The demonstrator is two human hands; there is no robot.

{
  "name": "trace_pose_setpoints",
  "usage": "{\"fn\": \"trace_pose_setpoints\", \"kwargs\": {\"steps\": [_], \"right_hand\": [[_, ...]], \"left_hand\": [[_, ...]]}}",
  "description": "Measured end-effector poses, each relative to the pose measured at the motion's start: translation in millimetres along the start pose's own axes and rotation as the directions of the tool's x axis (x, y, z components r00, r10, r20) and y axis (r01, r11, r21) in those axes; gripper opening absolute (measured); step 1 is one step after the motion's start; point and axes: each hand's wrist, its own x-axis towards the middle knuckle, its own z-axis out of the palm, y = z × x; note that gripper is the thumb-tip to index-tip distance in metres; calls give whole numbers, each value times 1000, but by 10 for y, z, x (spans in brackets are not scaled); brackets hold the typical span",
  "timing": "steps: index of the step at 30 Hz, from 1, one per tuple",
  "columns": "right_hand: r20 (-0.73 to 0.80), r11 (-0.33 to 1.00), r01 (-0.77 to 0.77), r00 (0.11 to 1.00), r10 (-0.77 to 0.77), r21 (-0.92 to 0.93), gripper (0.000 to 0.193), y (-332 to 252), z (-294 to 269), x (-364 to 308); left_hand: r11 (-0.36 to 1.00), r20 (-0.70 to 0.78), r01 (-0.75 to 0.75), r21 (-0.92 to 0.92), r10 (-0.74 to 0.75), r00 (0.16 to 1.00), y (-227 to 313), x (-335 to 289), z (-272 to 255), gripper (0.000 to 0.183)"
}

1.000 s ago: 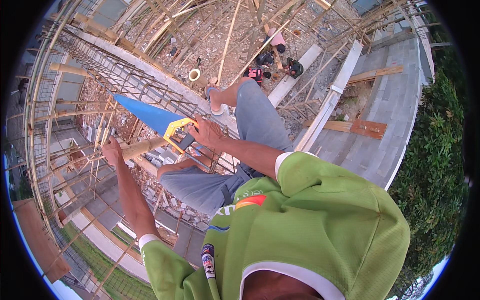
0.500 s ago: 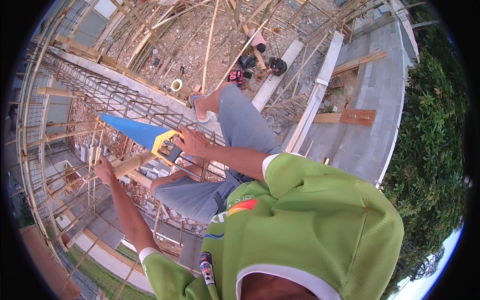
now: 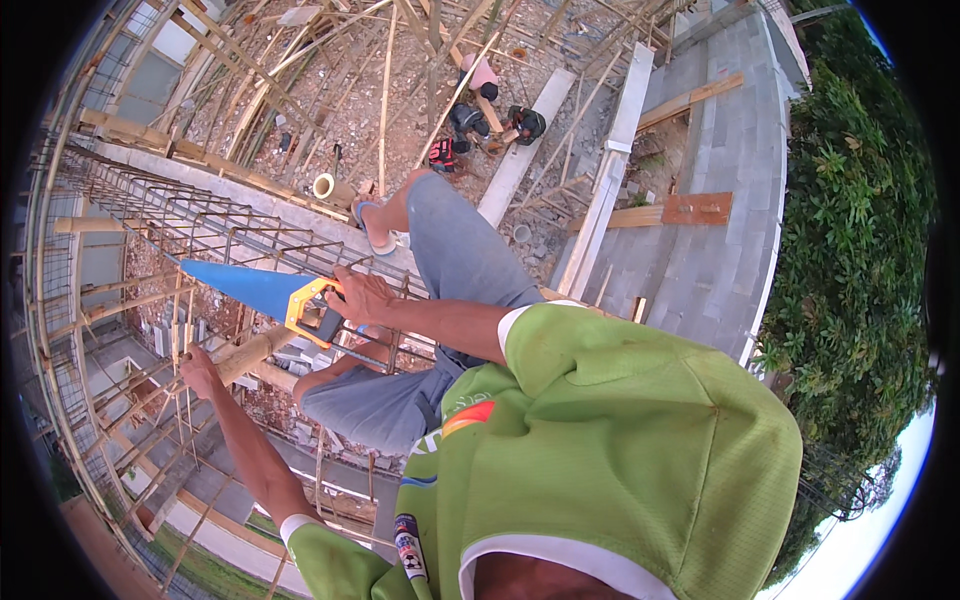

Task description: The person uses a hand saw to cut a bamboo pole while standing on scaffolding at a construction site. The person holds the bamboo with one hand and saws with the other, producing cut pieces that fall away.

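Handsaw point(image 3: 236, 288) is left of centre frame, blue blade pointing left and slightly up. Right hand point(image 3: 362, 297) is wrapped round its yellow-and-black handle. Left hand point(image 3: 200, 372), left side below mid-height, is at the far end of the round wooden pole point(image 3: 256, 350); fingers hidden, can't tell if it's clamped on. Can't tell if the teeth touch wood either. My take: wrist and forearm in line with the blade, light pressure, left fingers well clear of the teeth, blade tip off the rebar cage point(image 3: 232, 237).
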Motion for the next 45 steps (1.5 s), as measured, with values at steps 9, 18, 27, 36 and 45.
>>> {"fn": "trace_pose_setpoints", "kwargs": {"steps": [9, 18, 27, 36, 45], "right_hand": [[7, 1000, -14, 1000, 14, 2, 56, -14, -37, -13], [-75, 999, 45, 996, -46, -17, 52, 77, 91, 19], [-98, 998, 51, 994, -53, -25, 50, 76, 97, 17], [-122, 997, 60, 990, -64, -41, 48, 45, 81, 3], [-105, 997, 72, 992, -73, -15, 48, 65, 104, 25]], "left_hand": [[999, 22, -17, 39, 16, 1000, 47, -14, -10, 58], [1000, 0, 3, 21, -3, 1000, -25, 62, 45, 64], [999, 34, 19, 27, -20, 999, 29, 33, -20, 61], [1000, 10, 13, 13, -13, 1000, 53, 8, -39, 63], [1000, -11, -12, -3, 12, 1000, -69, 126, 37, 60]]}}
